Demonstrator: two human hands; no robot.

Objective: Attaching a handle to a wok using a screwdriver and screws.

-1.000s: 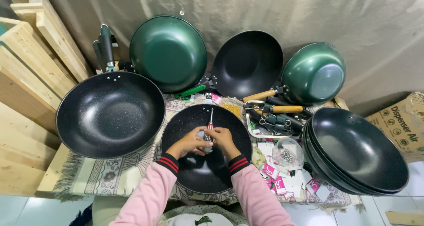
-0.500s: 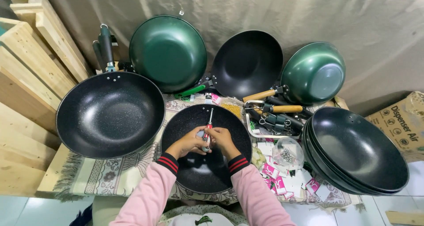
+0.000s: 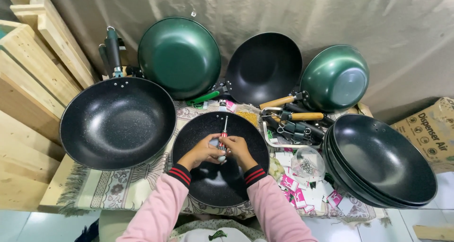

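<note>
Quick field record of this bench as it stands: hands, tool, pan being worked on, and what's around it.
left hand: over the small black pan, fingers at the screwdriver's grip
right hand: beside it, also at the grip
screwdriver: red-handled, shaft pointing away toward the pan's far rim
small black pan: on the patterned cloth
left of it: large black speckled pan
right: stack of black pans
behind: two green pans, one black pan
tray: holding handles and hardware
</note>
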